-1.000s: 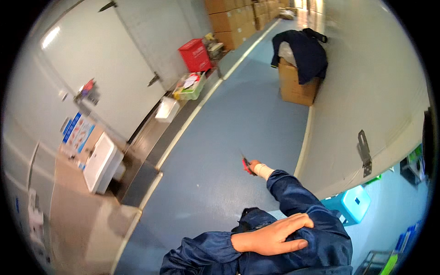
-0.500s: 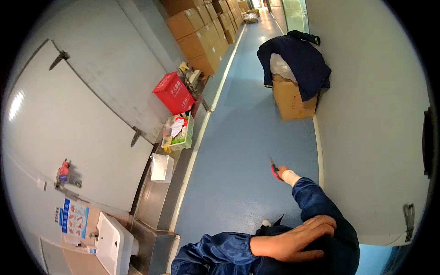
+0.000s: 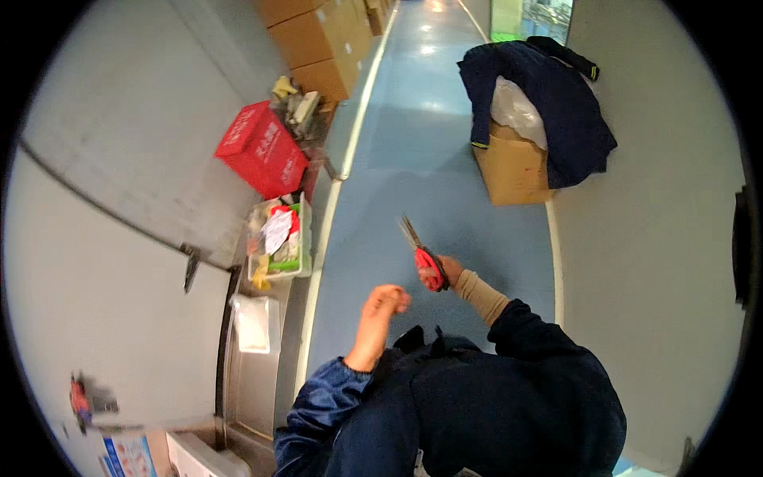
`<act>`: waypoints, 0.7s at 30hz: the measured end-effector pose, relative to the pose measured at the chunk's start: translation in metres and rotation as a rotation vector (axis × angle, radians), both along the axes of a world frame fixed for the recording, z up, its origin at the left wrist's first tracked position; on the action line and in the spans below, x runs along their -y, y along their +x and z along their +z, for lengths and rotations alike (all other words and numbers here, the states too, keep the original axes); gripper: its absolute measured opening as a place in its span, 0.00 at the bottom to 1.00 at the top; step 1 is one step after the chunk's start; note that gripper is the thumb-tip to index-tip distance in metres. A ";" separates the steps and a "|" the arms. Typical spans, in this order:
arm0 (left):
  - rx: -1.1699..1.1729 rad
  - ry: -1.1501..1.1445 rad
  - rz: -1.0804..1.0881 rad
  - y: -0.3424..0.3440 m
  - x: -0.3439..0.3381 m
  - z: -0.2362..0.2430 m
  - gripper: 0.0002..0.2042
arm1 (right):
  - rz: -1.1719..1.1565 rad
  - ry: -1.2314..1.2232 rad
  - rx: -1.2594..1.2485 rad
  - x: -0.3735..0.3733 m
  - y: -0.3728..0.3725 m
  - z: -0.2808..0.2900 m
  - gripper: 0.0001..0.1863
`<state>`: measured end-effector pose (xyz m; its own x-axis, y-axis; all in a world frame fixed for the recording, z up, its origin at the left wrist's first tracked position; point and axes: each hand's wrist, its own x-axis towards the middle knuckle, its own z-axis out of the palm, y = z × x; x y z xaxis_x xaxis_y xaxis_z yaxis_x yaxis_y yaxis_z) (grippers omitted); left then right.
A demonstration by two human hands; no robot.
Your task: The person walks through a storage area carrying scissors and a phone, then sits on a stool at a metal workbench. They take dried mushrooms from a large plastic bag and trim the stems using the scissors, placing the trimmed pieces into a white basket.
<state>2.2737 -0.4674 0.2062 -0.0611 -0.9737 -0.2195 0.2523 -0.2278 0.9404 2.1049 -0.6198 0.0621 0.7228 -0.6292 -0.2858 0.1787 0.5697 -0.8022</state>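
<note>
My right hand [image 3: 445,274] is closed around the red and black handles of a pair of scissors [image 3: 430,265]. The blades point away from me over the blue floor, a little blurred. My left hand [image 3: 383,304] is raised in front of my body, just left of the scissors and apart from them. Its fingers are curled in, and nothing shows in them. A dark blue sleeve covers each arm, and a tan cuff shows at my right wrist.
Ahead on the right, a cardboard box [image 3: 513,171] holds a clear plastic bag, with a dark blue jacket [image 3: 576,131] over it. Along the left wall stand a red box [image 3: 262,151], a white bin of cloths [image 3: 280,270], a white container [image 3: 256,324] and stacked cartons [image 3: 310,40].
My left hand has left my right upper arm and swung out to the left. The scissors in my right hand have moved left, and the view has shifted.
</note>
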 end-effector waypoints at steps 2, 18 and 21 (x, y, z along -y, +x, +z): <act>-0.039 0.182 0.110 0.026 0.055 -0.037 0.16 | -0.021 0.077 0.083 0.029 0.015 0.020 0.11; -0.606 0.388 -0.209 0.123 0.541 -0.042 0.19 | -0.065 -0.251 -0.305 0.434 0.133 0.091 0.15; -0.780 0.305 -0.079 0.145 0.616 -0.052 0.17 | -0.033 -0.008 -0.107 0.531 0.147 0.097 0.15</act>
